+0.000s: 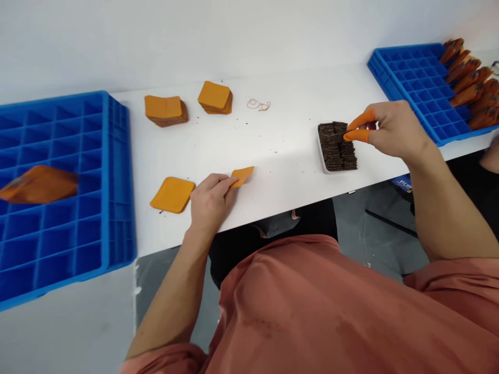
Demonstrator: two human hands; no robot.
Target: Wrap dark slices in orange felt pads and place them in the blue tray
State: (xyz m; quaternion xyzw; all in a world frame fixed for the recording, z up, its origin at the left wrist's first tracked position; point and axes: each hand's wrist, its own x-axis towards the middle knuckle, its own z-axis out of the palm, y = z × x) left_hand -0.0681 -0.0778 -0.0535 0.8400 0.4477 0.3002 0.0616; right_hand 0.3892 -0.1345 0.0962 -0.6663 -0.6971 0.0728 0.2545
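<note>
My left hand [212, 201] pinches a small orange sheet [242, 176], which sticks out past the thumb with its far edge raised off the white table. Beside that hand, on its left, lies a flat orange square [172, 195]. My right hand [393, 127] wears orange finger covers on the thumb and at least one finger. Those covered tips are closed on a thin dark brown strip [337, 138] above a white tray [322, 150]. Rows of similar dark brown strips [338, 156] stand packed on edge in the tray.
Two stacks of orange squares [162, 107] [214, 96] and loose rubber bands [258, 105] lie farther back. A blue divided crate [117, 182] holding an orange packet [42, 184] stands left. Another blue crate [409, 78] at right holds several orange packets [468, 88]. Dark crumbs dot the table.
</note>
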